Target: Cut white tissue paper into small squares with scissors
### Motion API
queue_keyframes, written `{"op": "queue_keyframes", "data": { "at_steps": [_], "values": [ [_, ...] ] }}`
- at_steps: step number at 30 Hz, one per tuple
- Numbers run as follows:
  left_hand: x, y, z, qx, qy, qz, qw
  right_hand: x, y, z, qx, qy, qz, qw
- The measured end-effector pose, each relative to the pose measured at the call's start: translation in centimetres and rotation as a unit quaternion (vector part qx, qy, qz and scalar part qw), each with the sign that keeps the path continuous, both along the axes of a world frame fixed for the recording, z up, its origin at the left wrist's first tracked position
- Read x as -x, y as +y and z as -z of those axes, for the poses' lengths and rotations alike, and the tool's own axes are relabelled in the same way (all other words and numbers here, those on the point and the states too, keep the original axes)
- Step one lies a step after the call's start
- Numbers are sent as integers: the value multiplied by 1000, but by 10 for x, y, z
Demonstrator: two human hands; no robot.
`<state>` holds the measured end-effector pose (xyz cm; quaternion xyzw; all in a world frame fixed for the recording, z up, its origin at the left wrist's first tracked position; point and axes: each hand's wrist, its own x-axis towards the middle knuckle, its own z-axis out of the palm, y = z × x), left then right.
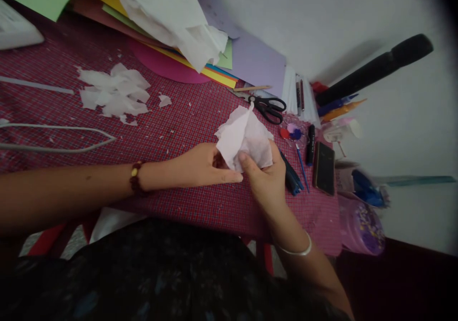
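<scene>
White tissue paper (246, 137), layered and folded with a raised crease, is between my hands above the table's front part. My right hand (266, 178) grips its lower right side, the thumb pressed on the paper's face. From the left, my left hand (207, 166) holds the paper's lower left edge; its thumb lies stretched along the bottom, and its fingers are partly hidden behind the sheets. Black-handled scissors (268, 107) lie just beyond the paper. To the left, a ruffled pile of white tissue pieces (113, 92) rests on the checked red cloth (186, 144).
Coloured paper sheets (218, 77) and a large crumpled white tissue (171, 20) lie at the back. On the right are a phone (324, 168), a black marker (311, 144), a thin blue brush (302, 168) and a pink tub (363, 230). A white cable (71, 128) crosses the left.
</scene>
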<state>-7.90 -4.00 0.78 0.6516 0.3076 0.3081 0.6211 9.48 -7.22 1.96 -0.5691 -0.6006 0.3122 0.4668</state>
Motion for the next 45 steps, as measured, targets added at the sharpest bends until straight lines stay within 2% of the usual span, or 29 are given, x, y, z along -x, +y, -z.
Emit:
{"op": "queue_keyframes", "data": {
  "at_steps": [2, 4, 10, 16, 21, 28, 31, 35, 41, 45],
  "values": [
    [0, -1, 0, -11, 38, 4, 999, 4, -2, -2, -12, -15, -1, 1000],
    [3, 1, 0, 11, 58, -1, 998, 5, -2, -3, -25, -40, -1, 999],
    [13, 12, -5, 53, 36, -52, 997, -13, 10, 1, -51, -72, 24, 996],
    [22, 18, -18, 105, -59, -98, 988, -29, 19, 2, -38, -67, 16, 997],
    [24, 23, -28, 148, -152, -187, 959, -34, 22, 2, -38, -68, 18, 997],
    [28, 47, -20, 126, -193, -291, 929, -37, 24, 1, 8, -19, -15, 1000],
    [30, 53, -18, 171, -204, -280, 922, -37, 24, 4, 28, 8, -20, 999],
    [27, 47, -17, 236, -200, -224, 924, -33, 26, 11, 42, 90, -10, 995],
    [18, 30, -15, 195, -191, -159, 949, -20, 24, 24, 111, 130, -46, 984],
    [21, 35, -20, 186, -214, -182, 942, -24, 23, 26, 105, 109, -41, 988]
  ]
}}
